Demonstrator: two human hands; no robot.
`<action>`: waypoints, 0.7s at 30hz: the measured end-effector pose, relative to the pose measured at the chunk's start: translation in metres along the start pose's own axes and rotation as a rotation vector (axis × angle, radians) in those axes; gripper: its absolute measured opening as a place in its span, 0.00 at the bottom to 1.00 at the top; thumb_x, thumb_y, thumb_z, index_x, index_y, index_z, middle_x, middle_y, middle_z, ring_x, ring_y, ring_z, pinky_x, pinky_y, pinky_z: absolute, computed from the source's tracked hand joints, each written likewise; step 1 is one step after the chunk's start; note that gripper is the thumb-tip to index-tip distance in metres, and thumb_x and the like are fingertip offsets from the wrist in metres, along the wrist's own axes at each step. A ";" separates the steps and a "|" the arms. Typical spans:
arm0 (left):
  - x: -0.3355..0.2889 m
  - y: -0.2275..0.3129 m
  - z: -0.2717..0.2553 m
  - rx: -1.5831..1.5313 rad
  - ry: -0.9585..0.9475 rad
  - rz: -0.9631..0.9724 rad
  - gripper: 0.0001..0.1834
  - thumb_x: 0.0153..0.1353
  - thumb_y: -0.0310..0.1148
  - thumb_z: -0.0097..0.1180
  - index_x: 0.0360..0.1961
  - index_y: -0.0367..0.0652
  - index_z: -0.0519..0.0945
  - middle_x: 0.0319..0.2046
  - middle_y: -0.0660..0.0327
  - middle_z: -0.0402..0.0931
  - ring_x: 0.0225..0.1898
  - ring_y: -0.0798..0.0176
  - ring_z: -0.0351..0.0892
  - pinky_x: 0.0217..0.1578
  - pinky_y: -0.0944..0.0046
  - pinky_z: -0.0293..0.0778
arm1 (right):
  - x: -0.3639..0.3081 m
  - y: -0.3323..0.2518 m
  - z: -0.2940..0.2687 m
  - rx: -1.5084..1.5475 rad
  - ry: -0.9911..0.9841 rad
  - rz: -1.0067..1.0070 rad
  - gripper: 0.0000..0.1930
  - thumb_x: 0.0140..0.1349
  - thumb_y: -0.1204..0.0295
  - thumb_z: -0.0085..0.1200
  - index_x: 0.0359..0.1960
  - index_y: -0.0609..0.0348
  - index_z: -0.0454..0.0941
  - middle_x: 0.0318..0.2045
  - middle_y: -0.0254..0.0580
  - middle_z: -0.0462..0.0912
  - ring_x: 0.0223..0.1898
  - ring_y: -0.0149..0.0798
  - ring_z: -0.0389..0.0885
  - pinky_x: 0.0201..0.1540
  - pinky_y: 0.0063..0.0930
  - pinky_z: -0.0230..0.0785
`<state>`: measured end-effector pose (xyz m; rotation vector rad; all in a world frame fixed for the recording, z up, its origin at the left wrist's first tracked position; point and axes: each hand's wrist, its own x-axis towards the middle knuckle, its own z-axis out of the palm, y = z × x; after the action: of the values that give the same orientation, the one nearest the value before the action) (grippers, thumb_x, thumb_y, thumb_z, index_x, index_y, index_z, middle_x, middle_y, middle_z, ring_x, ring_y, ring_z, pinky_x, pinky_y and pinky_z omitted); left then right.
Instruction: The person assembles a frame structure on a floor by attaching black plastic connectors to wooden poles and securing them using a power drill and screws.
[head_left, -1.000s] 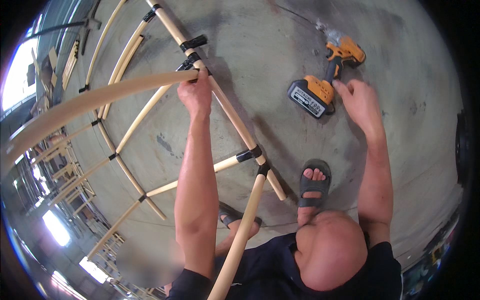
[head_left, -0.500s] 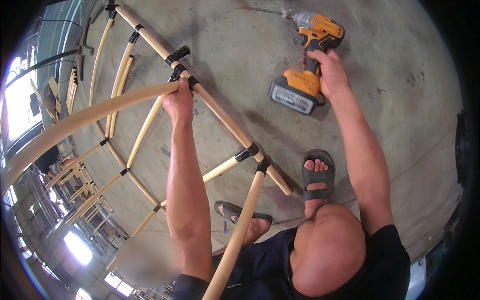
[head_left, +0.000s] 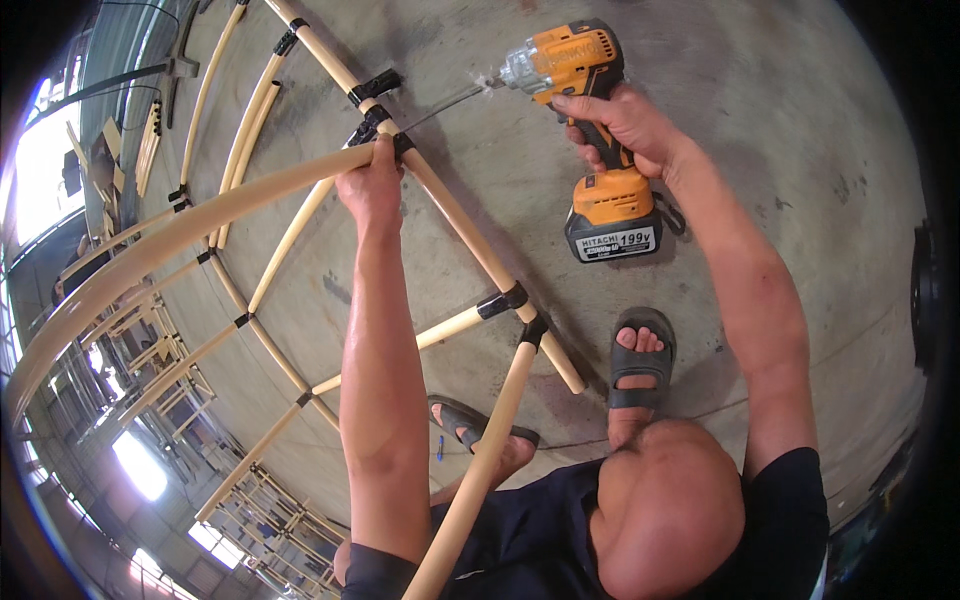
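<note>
My right hand (head_left: 632,128) is wrapped round the grip of an orange and black cordless impact driver (head_left: 575,62), its battery pack downward. A long thin bit (head_left: 440,106) runs from its nose down and left, its tip at a black pipe joint (head_left: 403,146). My left hand (head_left: 372,190) is closed round the end of a curved beige pipe (head_left: 220,203), right beside that joint. The joint sits on a long straight beige pipe (head_left: 452,215) of a frame. Whether the tip sits in a screw is too small to tell.
More black joints (head_left: 503,299) link the straight pipe to side pipes; one beige pipe (head_left: 478,455) rises close by my lap. Sandalled feet (head_left: 640,365) stand on the concrete floor (head_left: 800,300). A blue pen (head_left: 440,448) lies near the left foot. Pipe racks (head_left: 165,375) stand at left.
My right hand has swung the driver left and tilted it, bringing the bit tip from well away to the joint by my left hand. The left hand keeps its hold on the curved pipe.
</note>
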<state>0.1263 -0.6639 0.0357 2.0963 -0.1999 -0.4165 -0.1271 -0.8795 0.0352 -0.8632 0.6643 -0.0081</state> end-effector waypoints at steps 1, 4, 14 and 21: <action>-0.001 0.000 0.001 -0.007 0.003 0.005 0.14 0.65 0.34 0.65 0.39 0.29 0.83 0.32 0.55 0.84 0.29 0.64 0.84 0.30 0.66 0.83 | 0.005 0.000 -0.003 -0.003 0.000 0.021 0.17 0.63 0.57 0.67 0.43 0.55 0.79 0.25 0.31 0.78 0.21 0.24 0.76 0.20 0.23 0.70; -0.003 -0.003 0.001 -0.027 -0.015 0.034 0.14 0.66 0.34 0.65 0.39 0.29 0.83 0.32 0.55 0.84 0.30 0.64 0.85 0.30 0.67 0.82 | 0.017 -0.003 -0.012 -0.050 -0.038 0.088 0.16 0.65 0.59 0.66 0.44 0.55 0.78 0.25 0.31 0.78 0.18 0.23 0.75 0.19 0.20 0.69; 0.000 -0.007 -0.002 0.007 -0.001 0.023 0.13 0.66 0.35 0.65 0.38 0.32 0.83 0.31 0.57 0.83 0.29 0.67 0.83 0.31 0.66 0.82 | 0.033 -0.001 -0.009 -0.056 -0.033 0.094 0.15 0.62 0.59 0.68 0.41 0.52 0.78 0.24 0.28 0.77 0.18 0.22 0.75 0.19 0.19 0.70; -0.001 -0.007 -0.001 0.003 -0.013 0.050 0.15 0.66 0.36 0.66 0.38 0.31 0.83 0.31 0.58 0.83 0.28 0.67 0.81 0.30 0.66 0.82 | 0.036 0.000 -0.009 -0.069 -0.034 0.080 0.15 0.63 0.59 0.68 0.42 0.52 0.78 0.24 0.28 0.77 0.19 0.21 0.75 0.19 0.18 0.70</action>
<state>0.1261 -0.6590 0.0307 2.0876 -0.2596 -0.4004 -0.1032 -0.8950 0.0121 -0.9007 0.6696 0.1016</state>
